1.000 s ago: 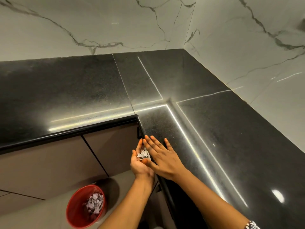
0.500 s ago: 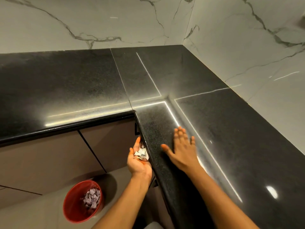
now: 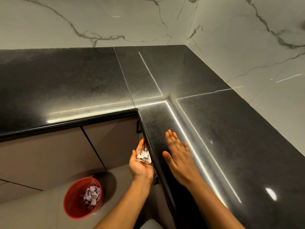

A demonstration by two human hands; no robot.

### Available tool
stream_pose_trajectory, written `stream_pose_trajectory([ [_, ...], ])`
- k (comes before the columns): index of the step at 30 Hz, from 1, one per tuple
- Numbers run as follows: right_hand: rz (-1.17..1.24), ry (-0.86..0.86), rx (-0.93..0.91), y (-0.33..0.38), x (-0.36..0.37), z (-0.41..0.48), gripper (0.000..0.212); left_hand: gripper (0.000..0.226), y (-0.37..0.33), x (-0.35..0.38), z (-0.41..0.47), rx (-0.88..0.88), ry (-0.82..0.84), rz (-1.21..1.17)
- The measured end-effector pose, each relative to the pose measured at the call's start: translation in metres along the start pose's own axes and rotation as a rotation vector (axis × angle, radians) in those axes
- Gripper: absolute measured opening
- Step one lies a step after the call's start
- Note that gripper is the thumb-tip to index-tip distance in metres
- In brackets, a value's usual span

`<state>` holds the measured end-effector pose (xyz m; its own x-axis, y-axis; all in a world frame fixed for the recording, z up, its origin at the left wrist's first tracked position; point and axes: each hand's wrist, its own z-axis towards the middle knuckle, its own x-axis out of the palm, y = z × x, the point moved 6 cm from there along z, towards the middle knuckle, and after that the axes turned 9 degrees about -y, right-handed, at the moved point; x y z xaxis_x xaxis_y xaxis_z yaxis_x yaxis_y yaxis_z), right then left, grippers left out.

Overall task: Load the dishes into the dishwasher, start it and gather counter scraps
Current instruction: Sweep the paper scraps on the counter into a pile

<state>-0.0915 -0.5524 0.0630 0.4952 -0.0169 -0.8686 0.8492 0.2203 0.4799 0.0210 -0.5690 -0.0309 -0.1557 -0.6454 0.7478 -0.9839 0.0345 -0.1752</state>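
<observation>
Head view: I am looking down into the inner corner of a black granite surface point(image 3: 82, 83) backed by veined marble wall tiles point(image 3: 99, 22). I have the left hand point(image 3: 142, 164) low at about 6 o'clock in the frame, palm up just beside the rounded front edge and slightly below it. Its fingers point(image 3: 141, 144) are loosely cupped and spread wide, and a small heap of torn paper scraps point(image 3: 145, 157) lies in the palm. I judge it sits there as a catcher, so that whatever comes off the edge drops into it and not onto the floor point(image 3: 41, 212). The right hand point(image 3: 178, 156), on the 3 o'clock side of it, lies flat on the surface with fingers straight, close together and holding nothing, pointing toward 12 o'clock. That flat blade reads to me as a sweeper. I see no clear scraps left on the stone, only a pale fleck point(image 3: 211, 142) further toward 3 o'clock that may be glare. At 7 o'clock a red bin point(image 3: 82, 198) stands on the floor before the cabinet fronts point(image 3: 49, 156), part filled with similar scraps and well apart from both hands. No dishwasher shows, so I take this as the gathering stage, with the handful probably bound for the bin.
</observation>
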Motion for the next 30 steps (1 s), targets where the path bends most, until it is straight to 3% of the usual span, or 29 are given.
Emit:
stream_pose_trajectory([
  [7, -0.246, 0.146, -0.137, 0.002, 0.023, -0.051, 0.08, 0.049, 0.006, -0.013, -0.017, -0.042, 0.024, 0.083],
  [11, -0.156, 0.229, -0.232, 0.028, 0.035, -0.029, 0.082, 0.054, 0.008, -0.018, -0.022, -0.054, -0.003, 0.084],
  [14, 0.025, 0.027, 0.084, -0.01, 0.011, 0.008, 0.078, 0.06, 0.008, -0.013, -0.02, -0.01, -0.01, -0.002],
  [17, -0.231, -0.03, 0.321, -0.067, -0.008, 0.037, 0.073, 0.054, 0.01, -0.01, -0.018, 0.011, -0.04, 0.006],
  [21, -0.336, 0.073, 0.112, -0.049, 0.011, 0.042, 0.107, 0.052, 0.005, -0.004, -0.01, 0.019, -0.027, -0.006],
  [23, -0.31, 0.099, -0.021, -0.021, 0.024, 0.035, 0.112, 0.056, 0.004, -0.004, -0.007, 0.024, -0.025, -0.006],
  [25, -0.164, 0.16, -0.092, 0.008, 0.038, 0.027, 0.109, 0.055, -0.001, -0.007, -0.006, 0.021, -0.015, 0.021],
  [26, 0.02, 0.179, -0.092, 0.024, 0.043, 0.024, 0.104, 0.052, -0.003, -0.007, -0.007, -0.001, -0.007, 0.02],
  [28, 0.688, 0.056, 0.136, 0.049, 0.047, 0.019, 0.089, 0.048, -0.015, -0.008, -0.01, -0.039, 0.009, -0.025],
  [30, 1.145, -0.146, 0.417, 0.059, 0.06, 0.014, 0.082, 0.055, -0.036, -0.016, -0.008, -0.007, -0.025, -0.039],
])
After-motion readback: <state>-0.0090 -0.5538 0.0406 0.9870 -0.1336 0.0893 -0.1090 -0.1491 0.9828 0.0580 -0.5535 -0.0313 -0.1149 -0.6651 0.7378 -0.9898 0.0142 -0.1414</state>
